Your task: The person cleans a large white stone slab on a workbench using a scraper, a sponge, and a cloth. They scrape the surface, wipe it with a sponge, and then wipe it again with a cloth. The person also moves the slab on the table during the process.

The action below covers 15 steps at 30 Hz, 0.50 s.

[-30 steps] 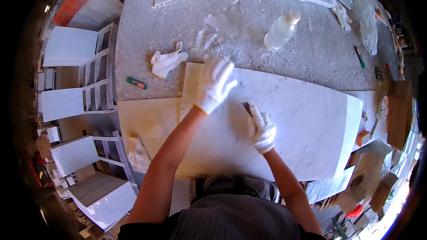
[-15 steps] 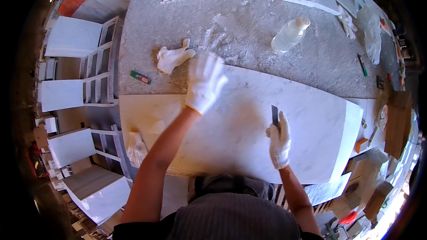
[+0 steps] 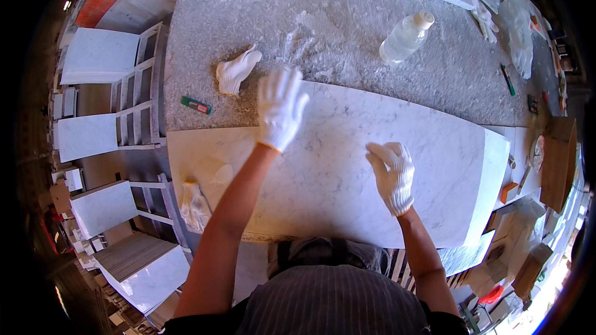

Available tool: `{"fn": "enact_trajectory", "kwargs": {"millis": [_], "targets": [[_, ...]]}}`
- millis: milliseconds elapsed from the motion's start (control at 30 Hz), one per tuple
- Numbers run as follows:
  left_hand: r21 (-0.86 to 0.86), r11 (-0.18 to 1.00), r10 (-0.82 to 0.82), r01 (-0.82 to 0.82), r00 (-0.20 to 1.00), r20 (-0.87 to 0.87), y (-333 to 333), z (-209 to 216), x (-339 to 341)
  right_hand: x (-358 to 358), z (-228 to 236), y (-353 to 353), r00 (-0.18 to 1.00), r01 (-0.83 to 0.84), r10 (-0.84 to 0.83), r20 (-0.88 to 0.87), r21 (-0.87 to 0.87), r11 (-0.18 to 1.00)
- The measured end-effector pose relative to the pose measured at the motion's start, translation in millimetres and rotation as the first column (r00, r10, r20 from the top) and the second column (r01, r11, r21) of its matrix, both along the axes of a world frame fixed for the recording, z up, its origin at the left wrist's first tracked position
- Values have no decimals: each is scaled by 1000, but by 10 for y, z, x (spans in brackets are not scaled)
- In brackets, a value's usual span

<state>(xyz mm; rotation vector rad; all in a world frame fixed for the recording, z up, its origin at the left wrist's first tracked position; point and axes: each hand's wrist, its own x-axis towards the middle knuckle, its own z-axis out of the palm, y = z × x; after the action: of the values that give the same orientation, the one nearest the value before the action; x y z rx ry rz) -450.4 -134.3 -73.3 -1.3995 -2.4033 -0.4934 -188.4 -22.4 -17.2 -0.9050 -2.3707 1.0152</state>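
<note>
A white marble slab with grey veins lies in front of me on the grey, dusty table. My left hand, in a white knit glove, is open with fingers spread over the slab's far left edge. A loose white glove lies just beyond it on the table. Over the slab's middle right is my right hand, also gloved, with fingers curled together. Whatever it may grip is hidden; the thin grey blade seen earlier does not show.
A clear plastic bottle stands on the table beyond the slab. A small green box lies at the left. Another white glove rests at the near left edge. Stacked white slabs fill racks leftward; a cardboard box stands far right.
My right hand has moved up and turned, and its blade has dropped out of sight. The left hand has shifted slightly left. The loose glove beyond it now lies in a different shape.
</note>
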Motion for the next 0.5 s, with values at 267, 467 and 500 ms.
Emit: {"fn": "enact_trajectory", "kwargs": {"millis": [267, 467, 500], "targets": [[-218, 973, 116, -75, 976, 183, -261, -4, 569, -775, -563, 376, 998, -36, 32, -49, -78, 996], [-210, 974, 127, -84, 971, 201, -260, -6, 543, -1107, -630, 564, 973, -205, 199, 120, 38, 978], [-204, 975, 127, -85, 971, 204, -253, 11, 543, -1113, -638, 574, 969, -215, 210, 130, 30, 976]]}}
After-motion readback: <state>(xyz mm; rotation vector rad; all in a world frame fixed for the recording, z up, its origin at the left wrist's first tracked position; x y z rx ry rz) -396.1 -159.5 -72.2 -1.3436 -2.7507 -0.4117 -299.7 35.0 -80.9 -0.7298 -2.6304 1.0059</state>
